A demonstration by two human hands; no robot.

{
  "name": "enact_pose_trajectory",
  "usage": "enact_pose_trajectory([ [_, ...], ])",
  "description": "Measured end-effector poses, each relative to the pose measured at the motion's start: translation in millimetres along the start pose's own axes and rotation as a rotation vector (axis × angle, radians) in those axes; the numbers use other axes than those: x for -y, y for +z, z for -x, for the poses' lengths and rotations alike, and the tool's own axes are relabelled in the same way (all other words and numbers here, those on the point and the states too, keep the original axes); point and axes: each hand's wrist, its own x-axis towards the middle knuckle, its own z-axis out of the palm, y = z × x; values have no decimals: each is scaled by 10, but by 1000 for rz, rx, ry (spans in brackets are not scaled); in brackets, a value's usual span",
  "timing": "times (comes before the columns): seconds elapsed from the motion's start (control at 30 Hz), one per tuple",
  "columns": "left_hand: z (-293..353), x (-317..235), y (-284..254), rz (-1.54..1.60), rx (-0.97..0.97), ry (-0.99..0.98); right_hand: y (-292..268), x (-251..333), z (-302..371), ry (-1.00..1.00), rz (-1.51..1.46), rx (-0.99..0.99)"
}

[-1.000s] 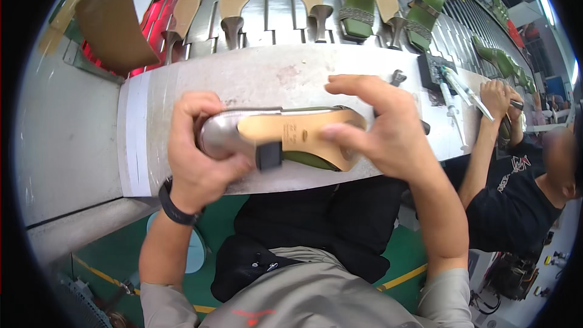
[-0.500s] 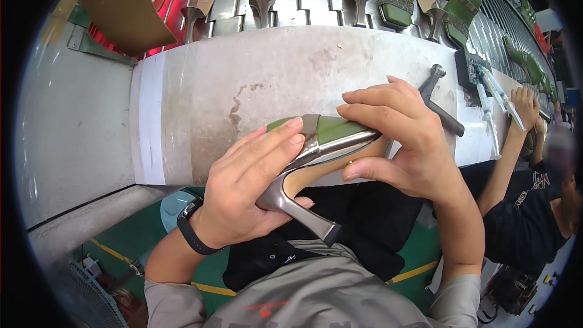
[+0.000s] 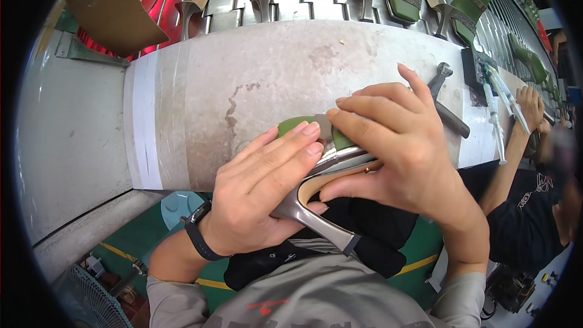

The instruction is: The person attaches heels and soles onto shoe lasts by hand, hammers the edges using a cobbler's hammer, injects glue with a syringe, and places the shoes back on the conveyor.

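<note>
Shoe [image 3: 333, 161] overhangs bench [image 3: 291, 73] edge, well apart from syringes [image 3: 495, 115].

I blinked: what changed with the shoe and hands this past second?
The shoe turned over from sole-up, its heel now pointing to the picture's lower right. The right hand brought its raised fingers down over the front; the left hand kept hold of the back. The hammer and syringes stayed put.

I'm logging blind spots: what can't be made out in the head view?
Left end of the shoe: head view, mostly covered by the left grip.
Its right end: head view, covered by the right grip.
Contents of the syringes: head view, too small.
Rest of the fan: head view, cut by the lower edge.
</note>
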Motion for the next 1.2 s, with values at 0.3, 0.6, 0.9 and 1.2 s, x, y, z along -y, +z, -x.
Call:
enact_pose_trajectory([
  [0.3,23,-1,120,-39,-52,27,53,17,8,-41,5,-48],
  [0.6,80,-2,187,-35,-62,40,59,62,18,-25,-5,-37],
  [0.9,167,-73,423,-146,-162,48,-175,159,-133,107,59,242],
  [1.2,-4,-170,395,-136,73,-7,103,-281,374,-168,177,-188],
])
